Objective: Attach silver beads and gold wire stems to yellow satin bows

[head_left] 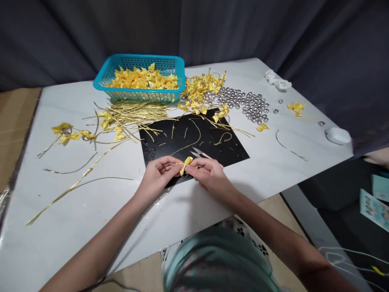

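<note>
Both hands meet over the near edge of a black mat (212,146) on the white table (273,170). My left hand (159,174) and my right hand (208,172) pinch a small yellow ribbon bow (186,163) between their fingertips. Small scissors (199,153) with a pink handle lie on the mat just beyond my right hand, partly hidden by it. A gold wire (190,144) curves across the mat behind the bow.
A teal basket (139,95) of yellow bows stands at the back. Gold wire ties (136,111) lie in front of it, more bows (202,87) and silver bells (246,103) to the right. Loose bows (65,132) and wires (79,178) lie left; a white dish (337,136) sits far right.
</note>
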Available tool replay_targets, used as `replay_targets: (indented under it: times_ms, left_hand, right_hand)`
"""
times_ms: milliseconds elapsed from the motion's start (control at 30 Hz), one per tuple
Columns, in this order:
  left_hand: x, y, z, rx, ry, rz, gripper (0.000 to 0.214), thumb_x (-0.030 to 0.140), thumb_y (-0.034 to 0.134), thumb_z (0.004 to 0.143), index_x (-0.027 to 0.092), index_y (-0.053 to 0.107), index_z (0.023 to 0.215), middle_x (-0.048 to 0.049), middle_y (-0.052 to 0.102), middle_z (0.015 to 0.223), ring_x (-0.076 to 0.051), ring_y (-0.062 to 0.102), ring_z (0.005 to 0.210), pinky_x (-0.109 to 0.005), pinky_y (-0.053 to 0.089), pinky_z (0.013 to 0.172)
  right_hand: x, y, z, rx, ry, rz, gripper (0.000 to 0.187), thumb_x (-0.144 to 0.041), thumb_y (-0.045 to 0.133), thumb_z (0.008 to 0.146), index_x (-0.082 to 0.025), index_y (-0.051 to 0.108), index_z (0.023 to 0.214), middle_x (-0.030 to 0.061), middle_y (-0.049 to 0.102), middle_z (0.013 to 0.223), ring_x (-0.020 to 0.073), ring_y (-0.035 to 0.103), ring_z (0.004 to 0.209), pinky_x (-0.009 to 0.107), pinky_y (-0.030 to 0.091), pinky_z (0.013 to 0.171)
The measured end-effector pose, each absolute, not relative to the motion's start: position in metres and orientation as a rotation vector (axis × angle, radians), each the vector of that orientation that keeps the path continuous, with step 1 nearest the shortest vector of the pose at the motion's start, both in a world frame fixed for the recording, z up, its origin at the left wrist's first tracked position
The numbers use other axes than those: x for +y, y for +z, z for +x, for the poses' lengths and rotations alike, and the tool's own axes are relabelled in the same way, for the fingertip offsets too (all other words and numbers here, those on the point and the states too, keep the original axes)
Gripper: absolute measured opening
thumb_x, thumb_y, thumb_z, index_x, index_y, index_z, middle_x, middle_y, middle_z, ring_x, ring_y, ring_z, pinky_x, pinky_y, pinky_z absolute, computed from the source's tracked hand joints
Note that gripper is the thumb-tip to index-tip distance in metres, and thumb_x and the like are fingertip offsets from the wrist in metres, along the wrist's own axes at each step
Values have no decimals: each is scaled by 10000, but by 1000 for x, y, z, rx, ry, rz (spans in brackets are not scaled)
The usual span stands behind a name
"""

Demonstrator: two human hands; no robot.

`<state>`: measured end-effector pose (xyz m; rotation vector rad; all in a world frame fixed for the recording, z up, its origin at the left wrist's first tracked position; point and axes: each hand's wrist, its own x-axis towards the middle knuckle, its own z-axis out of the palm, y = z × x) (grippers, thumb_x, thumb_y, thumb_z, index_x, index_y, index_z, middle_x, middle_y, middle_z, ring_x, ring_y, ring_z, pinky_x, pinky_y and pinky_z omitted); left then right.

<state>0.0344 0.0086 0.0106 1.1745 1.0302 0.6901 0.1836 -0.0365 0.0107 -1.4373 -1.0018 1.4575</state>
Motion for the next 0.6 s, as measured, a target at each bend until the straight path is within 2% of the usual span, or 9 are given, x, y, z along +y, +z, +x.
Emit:
replay_targets:
  times_ms: [100, 167, 267, 333, 433, 600]
  left_hand:
    - [9, 11, 33, 1013, 669, 1147, 141, 273, 714, 689, 141, 673, 715, 7, 650, 619, -87, 566, 590, -184, 453, 596]
    - [10, 13, 33, 1009, 655, 1121, 138, 277, 707, 697, 144, 672, 713, 12, 638, 610, -82, 556, 575, -180, 444, 581]
    - [11, 15, 33, 992, 635, 1096, 131, 274, 697, 702, 147, 675, 725, 14, 622, 584, -88, 551, 557, -193, 446, 571]
    - [12, 15, 33, 974, 626, 1088, 133, 270, 703, 696, 145, 675, 730, 8, 625, 587, -98, 561, 562, -205, 456, 576]
    - [12, 14, 33, 953, 633, 1040, 184, 239, 748, 646, 142, 659, 775, 2, 648, 641, -106, 592, 591, -220, 479, 610]
    - [12, 13, 35, 964, 635, 1017, 268, 204, 765, 616, 140, 615, 829, 17, 641, 636, -107, 616, 586, -233, 495, 629]
  right_hand:
    - [-37, 11, 184, -1025, 1487, -1420, 224, -334, 613, 734, -133, 543, 665, -34, 486, 616, 18, 385, 472, 162, 267, 428]
    - [-37, 10, 184, -1007, 1387, -1453, 232, -353, 625, 729, -146, 545, 799, -33, 498, 712, 7, 376, 468, 155, 265, 418]
    - [-38, 10, 185, -1049, 1278, -1470, 399, -345, 662, 700, -196, 515, 1040, -20, 511, 884, -10, 357, 461, 150, 260, 402]
    - [-38, 9, 185, -1115, 1321, -1435, 361, -331, 653, 708, -185, 544, 1019, -11, 530, 873, -5, 370, 474, 147, 263, 405]
    - [-36, 7, 187, -1070, 1337, -1409, 262, -339, 644, 719, -152, 571, 887, -19, 532, 739, 10, 388, 473, 149, 268, 403]
    - [-35, 4, 189, -941, 1339, -1410, 320, -359, 701, 677, -154, 555, 875, -53, 501, 649, -3, 334, 405, 162, 209, 362]
